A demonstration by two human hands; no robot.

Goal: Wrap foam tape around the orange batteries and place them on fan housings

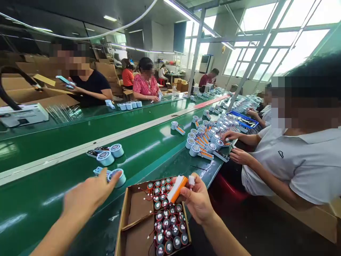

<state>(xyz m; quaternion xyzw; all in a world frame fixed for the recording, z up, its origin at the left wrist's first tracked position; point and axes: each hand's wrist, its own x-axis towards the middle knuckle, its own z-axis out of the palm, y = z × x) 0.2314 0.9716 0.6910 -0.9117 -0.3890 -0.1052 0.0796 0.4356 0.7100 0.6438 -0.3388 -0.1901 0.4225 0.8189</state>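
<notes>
My right hand (199,204) is closed on an orange cylindrical battery (179,190) that has a white strip along its side. A small white piece (191,180) shows by the fingertips. Below it stands an open cardboard box (125,213), its right part filled with upright battery cells (166,224) with red and black leads and white plugs. My left hand (86,192), slightly blurred, reaches over a light-blue fan housing (121,179), thumb and forefinger apart; whether it touches the housing I cannot tell. Just beyond lie two more round-headed housings (106,157) with dark handles.
A green conveyor belt (149,145) runs away from me. Many fan housings (202,137) crowd the right-hand bench, beside a co-worker in a white shirt (282,153). A blue tray (243,119) stands farther back. Other people work across the belt.
</notes>
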